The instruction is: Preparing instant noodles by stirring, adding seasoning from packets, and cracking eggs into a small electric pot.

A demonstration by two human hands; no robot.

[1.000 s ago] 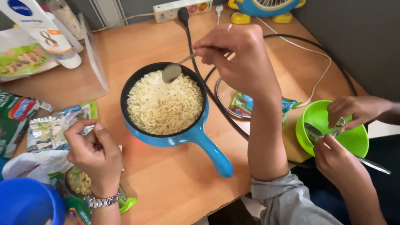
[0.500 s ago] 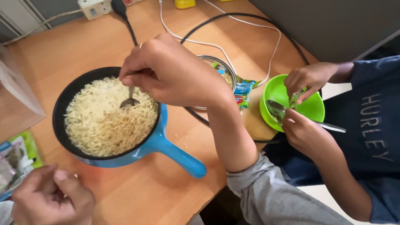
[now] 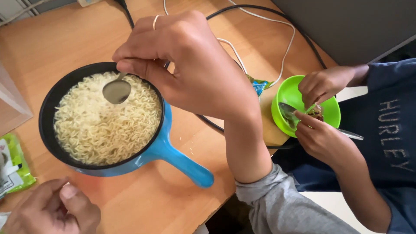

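Right hand (image 3: 190,65) — thin ring; grey sleeve (image 3: 281,208), possibly knit.

1. A green packet (image 3: 13,167) with a white patch lies flat at the left edge, just above and left of the left hand (image 3: 50,210).
2. A blue-and-green wrapper (image 3: 259,85) peeks out just right of the right hand (image 3: 190,65), mostly hidden behind the wrist, beside the green bowl (image 3: 286,93).
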